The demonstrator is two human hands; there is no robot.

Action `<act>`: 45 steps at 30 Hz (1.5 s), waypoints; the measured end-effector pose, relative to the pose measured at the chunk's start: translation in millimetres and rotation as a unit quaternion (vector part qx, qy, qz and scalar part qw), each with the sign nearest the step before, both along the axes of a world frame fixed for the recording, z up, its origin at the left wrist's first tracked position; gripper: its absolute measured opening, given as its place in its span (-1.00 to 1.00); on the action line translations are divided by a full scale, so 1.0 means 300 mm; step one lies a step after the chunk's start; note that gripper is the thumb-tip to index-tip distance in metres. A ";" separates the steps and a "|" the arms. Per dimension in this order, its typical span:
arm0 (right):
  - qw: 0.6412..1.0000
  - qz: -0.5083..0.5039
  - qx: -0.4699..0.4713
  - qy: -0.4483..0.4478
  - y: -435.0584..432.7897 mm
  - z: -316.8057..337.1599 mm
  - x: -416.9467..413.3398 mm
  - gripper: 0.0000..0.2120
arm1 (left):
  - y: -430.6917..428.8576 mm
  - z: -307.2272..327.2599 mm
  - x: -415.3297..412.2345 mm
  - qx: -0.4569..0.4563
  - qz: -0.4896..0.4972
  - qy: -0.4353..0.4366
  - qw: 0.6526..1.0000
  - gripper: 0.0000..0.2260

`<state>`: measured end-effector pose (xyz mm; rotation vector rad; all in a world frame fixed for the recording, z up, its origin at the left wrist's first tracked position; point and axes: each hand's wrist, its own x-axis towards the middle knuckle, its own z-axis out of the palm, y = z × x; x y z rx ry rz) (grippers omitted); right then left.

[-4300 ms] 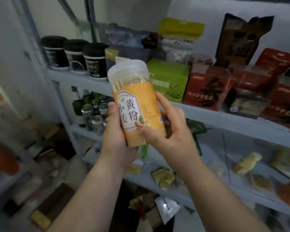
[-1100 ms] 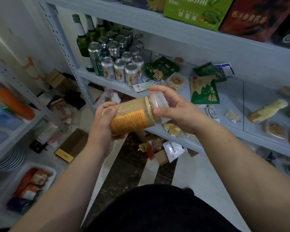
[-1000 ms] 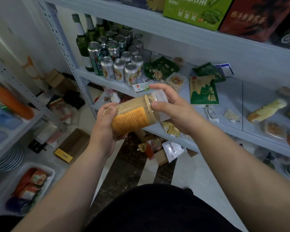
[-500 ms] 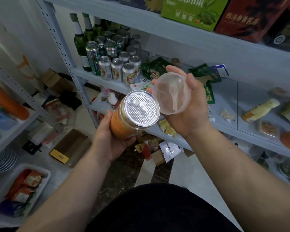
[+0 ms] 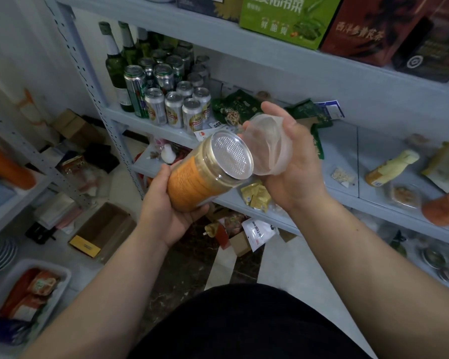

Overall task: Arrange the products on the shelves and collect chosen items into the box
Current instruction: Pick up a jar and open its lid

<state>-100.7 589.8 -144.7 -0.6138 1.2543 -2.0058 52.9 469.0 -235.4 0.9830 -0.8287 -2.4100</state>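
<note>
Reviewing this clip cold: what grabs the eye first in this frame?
Dead centre, the left hand holds a tilted orange-labelled jar, its silver foil seal exposed. Right beside it, the right hand cups the removed clear cap. Behind, at upper left, a cluster of beer cans and green bottles fills the shelf end.

A grey metal shelving unit (image 5: 283,81) with perforated uprights stands against a white wall (image 5: 24,47). Left of this unit, a second grey rack (image 5: 18,161) stands along the same wall. Below the unit, the floor (image 5: 283,260) is of pale tiles with a dark marbled strip (image 5: 189,265) running under its lowest shelf. The light is dim and even, without strong shadows.
</note>
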 end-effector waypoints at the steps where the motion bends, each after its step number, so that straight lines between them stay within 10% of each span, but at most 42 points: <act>1: 1.000 -0.006 0.004 0.012 0.000 -0.001 -0.002 -0.59 | -0.001 0.007 -0.001 -0.003 0.000 -0.001 1.000 -0.47; 18: 0.916 0.021 0.156 0.370 -0.010 -0.063 -0.008 -0.72 | -0.019 0.164 0.009 -0.180 0.006 -0.095 0.979 -0.67; 24: 0.844 0.229 0.221 0.432 0.002 0.002 -0.094 -0.20 | -0.057 0.190 0.040 -0.181 0.026 -0.112 0.977 -0.69; 33: 0.834 0.237 0.252 0.430 0.001 0.002 -0.116 -0.16 | -0.061 0.193 0.029 -0.201 0.022 -0.134 0.970 -0.70; 39: 0.896 0.147 0.236 0.346 0.001 -0.026 -0.078 -0.51 | -0.018 0.210 -0.030 -0.232 0.038 -0.135 0.963 -0.74; 45: 0.970 0.049 0.178 0.157 -0.012 0.036 -0.151 -0.42 | 0.039 0.251 -0.109 -0.186 -0.042 -0.073 0.979 -0.57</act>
